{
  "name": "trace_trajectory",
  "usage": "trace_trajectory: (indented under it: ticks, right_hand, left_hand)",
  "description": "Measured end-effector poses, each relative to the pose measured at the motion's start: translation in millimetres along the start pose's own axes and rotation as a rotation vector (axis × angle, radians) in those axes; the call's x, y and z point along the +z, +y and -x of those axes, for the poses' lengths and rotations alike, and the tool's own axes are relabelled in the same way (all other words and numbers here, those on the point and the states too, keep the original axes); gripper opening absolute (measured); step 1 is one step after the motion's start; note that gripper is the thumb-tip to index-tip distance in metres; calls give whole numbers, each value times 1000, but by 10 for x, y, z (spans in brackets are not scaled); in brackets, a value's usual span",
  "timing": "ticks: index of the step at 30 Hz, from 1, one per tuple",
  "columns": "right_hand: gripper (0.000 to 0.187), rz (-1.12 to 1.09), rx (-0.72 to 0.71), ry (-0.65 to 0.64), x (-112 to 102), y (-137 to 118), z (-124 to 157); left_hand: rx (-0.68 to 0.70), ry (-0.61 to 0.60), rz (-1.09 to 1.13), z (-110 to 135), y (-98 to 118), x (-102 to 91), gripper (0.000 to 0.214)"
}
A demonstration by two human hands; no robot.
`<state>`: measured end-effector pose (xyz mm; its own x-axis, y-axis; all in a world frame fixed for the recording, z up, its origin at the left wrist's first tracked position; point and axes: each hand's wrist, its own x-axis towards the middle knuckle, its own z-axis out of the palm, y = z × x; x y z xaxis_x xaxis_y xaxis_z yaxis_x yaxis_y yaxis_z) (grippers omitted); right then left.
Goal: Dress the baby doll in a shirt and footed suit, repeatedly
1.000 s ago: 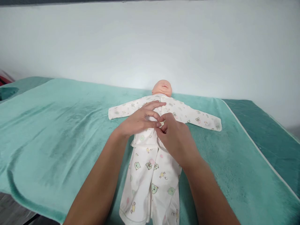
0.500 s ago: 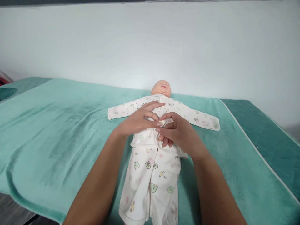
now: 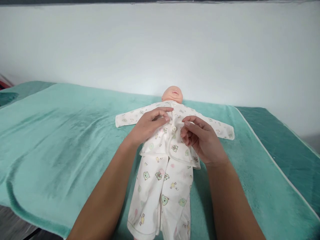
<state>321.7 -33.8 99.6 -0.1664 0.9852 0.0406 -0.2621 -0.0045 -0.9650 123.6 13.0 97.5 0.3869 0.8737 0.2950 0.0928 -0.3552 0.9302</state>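
Observation:
A baby doll (image 3: 172,94) lies on its back, dressed in a white printed button-front shirt (image 3: 152,146) and matching printed trousers (image 3: 150,186). A round white button (image 3: 174,128) shows at the middle of the shirt front, between my hands. On the left side of the chest, my left hand (image 3: 152,123) rests over the shirt with its fingers stretched out and thumb apart, holding nothing. My right hand (image 3: 197,136) hovers over the right side of the shirt, its fingers curled in and thumb close to the index finger, with nothing visible between them. Below the button, the front edges part slightly.
A light green plush blanket (image 3: 62,150) spreads under the doll. Darker green cloth (image 3: 275,133) lies beyond its pale edging at the right. Behind the doll's head rises a white wall (image 3: 160,50). The shirt's sleeves (image 3: 128,119) stretch out to both sides.
My hands have come apart from the button at the shirt's middle. The right hand moved right and its fingers curled in; the left drew slightly up and left, uncovering the button.

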Motion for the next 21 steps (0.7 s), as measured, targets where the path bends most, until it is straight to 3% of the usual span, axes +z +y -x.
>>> trace_trajectory:
  ticks: [6, 11, 14, 21]
  right_hand:
    - [14, 301, -36, -39, 122, -13, 56]
    - [8, 957, -206, -283, 345, -7, 219]
    - [4, 1235, -349, -338, 452, 39, 296]
    - [10, 1403, -413, -332, 493, 88, 344]
  left_hand:
    - [64, 91, -164, -44, -107, 79, 16]
    - [85, 112, -281, -47, -74, 104, 27]
    - [69, 113, -275, -44, -55, 103, 35]
    - [63, 79, -296, -44, -57, 103, 43]
